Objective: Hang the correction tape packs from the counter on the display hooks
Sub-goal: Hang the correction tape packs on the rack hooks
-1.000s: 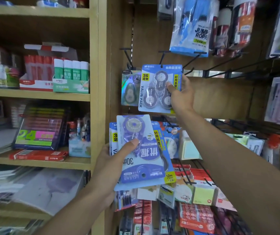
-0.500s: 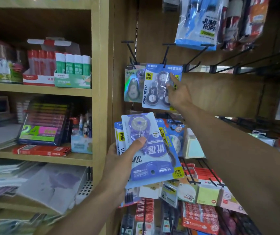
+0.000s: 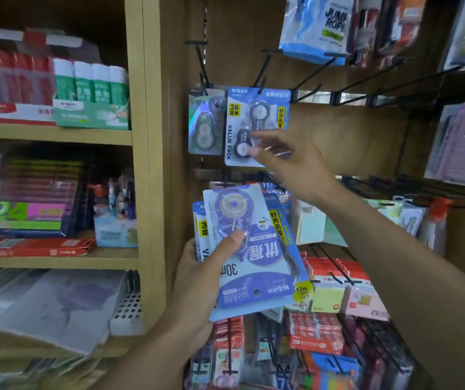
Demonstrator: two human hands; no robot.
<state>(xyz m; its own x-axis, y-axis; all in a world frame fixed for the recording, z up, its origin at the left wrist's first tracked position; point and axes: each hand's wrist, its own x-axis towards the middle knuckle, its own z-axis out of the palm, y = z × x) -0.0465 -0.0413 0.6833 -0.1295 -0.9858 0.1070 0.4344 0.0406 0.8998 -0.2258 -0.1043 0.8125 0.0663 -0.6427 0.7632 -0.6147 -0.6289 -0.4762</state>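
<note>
A blue "value pack" of correction tape (image 3: 237, 128) hangs on a black display hook (image 3: 262, 71), beside a smaller green tape pack (image 3: 204, 128) on the hook to its left. My right hand (image 3: 290, 164) hovers at the blue pack's lower right corner with its fingers loosely spread, their tips just in front of the card and gripping nothing. Lower down, my left hand (image 3: 197, 277) holds a stack of correction tape packs (image 3: 256, 266), with the thumb pressed on the top purple pack, which is upside down. More blue packs show behind it.
A wooden shelf post (image 3: 147, 164) stands just left of the hooks, with glue sticks (image 3: 90, 88) on its shelf. Bare black hooks (image 3: 394, 83) stick out to the right. A jump rope pack (image 3: 315, 26) hangs above, and sticky notes (image 3: 327, 299) hang below.
My right hand has let go of the blue value pack and drawn back down and to the right. The pack now hangs on its hook. My left hand still holds the stack.
</note>
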